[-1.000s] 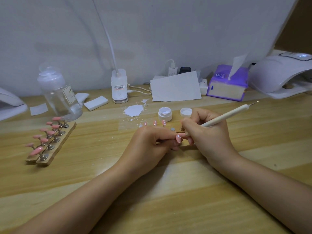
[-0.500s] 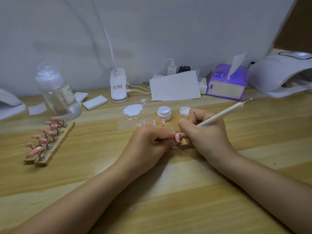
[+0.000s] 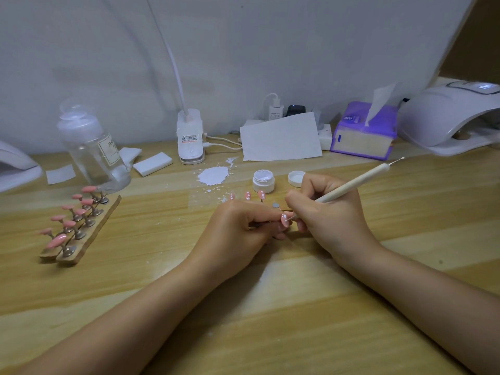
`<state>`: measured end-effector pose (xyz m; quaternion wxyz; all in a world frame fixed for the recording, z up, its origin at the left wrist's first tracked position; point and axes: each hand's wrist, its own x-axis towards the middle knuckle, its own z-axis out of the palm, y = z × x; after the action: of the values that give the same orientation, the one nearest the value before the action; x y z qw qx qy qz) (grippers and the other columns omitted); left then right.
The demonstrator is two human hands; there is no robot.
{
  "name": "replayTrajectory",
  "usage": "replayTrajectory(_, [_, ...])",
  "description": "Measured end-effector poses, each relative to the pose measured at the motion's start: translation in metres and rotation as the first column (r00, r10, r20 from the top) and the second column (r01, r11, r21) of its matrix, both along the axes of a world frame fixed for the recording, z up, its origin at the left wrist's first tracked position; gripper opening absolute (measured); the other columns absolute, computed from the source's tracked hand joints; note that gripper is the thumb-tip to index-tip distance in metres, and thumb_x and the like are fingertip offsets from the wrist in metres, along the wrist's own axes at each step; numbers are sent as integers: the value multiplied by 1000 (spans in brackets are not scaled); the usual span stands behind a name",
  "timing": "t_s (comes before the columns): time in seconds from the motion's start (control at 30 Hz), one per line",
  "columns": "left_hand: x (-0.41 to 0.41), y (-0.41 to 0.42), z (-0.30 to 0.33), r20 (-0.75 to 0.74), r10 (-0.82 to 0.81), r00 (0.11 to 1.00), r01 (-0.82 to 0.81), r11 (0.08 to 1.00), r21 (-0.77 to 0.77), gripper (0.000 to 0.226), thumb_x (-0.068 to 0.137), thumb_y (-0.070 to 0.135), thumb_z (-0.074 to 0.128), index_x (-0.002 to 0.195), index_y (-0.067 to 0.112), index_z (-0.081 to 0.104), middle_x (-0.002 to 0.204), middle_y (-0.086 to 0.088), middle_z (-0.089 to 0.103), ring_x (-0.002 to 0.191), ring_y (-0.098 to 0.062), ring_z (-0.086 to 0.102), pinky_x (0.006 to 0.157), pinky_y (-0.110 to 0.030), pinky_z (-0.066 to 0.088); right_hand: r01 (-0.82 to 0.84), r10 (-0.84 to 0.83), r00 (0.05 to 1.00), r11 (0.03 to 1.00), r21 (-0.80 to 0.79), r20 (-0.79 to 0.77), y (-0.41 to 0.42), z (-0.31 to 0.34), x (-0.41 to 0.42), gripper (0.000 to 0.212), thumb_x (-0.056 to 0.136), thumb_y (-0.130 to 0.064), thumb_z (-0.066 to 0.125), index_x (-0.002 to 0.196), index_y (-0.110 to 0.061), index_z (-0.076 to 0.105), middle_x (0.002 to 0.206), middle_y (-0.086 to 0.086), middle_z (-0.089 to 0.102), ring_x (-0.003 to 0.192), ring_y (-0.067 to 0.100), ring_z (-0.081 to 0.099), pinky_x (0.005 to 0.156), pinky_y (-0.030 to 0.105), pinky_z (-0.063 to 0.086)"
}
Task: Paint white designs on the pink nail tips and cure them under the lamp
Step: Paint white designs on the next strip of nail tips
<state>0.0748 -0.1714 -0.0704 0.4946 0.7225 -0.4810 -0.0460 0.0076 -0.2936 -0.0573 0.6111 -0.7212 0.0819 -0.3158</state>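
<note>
1. The desk (image 3: pixel 351 307) carried everything; places below are given from the open white paint jar (image 3: pixel 263 180).
2. The curing lamp (image 3: pixel 449 117) stood far right of the jar, at the back edge.
3. The clear bottle (image 3: pixel 93 151) stood far left of the jar, liquid showing near its bottom.
4. The wooden rack (image 3: pixel 81 231), left and nearer than the jar, held plain pink tips on stands.
5. The left hand (image 3: pixel 238 234), just in front of the jar, pinched a pink nail tip (image 3: pixel 284 220) between curled fingers.
6. The right hand (image 3: pixel 330 212) gripped the dotting pen (image 3: pixel 351 185), its point touching that tip.
7. The jar held white paint; its lid (image 3: pixel 296 178) lay just right.
8. Three dotted tips (image 3: pixel 247 196) stood just in front of the jar.
</note>
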Motion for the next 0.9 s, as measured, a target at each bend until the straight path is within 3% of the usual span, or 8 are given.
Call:
replayTrajectory(0.13, [-1,0,0,-10,2,1000,-2,1000,-2,15,82,4,65,84,14,75,64,12,65,62,11,56,63,-12,46,37,-37,999,999,-15,4,-1,0,1,37,71,6,55,45,-8,33,34,-4,36,34,7,34,38,15,31])
replayTrajectory(0.53, [-1,0,2,0,2,1000,-2,1000,2,21,82,2,64,84,21,73,64,15,65,59,13,54,62,-8,44,-14,14,1000,999,31,0,1,1,-1,39,74,11,52,46,-7,32,30,-9,37,28,1,37,35,10,30])
replayTrajectory(0.7, [-1,0,2,2,2,1000,-2,1000,8,15,82,0,64,82,11,74,63,15,64,57,13,54,61,-6,41,-3,3,1000,999,42,8,1,1,-1,39,73,11,52,46,-8,31,31,-9,35,29,2,34,34,10,29])
replayTrajectory(0.9, [0,0,1,-5,7,1000,-7,1000,11,17,82,2,64,83,15,74,64,11,66,61,10,56,62,-14,48,6,-6,1000,1000,8,-4,2,2,-1,38,72,10,54,46,-7,33,32,-7,36,29,2,34,35,12,30])
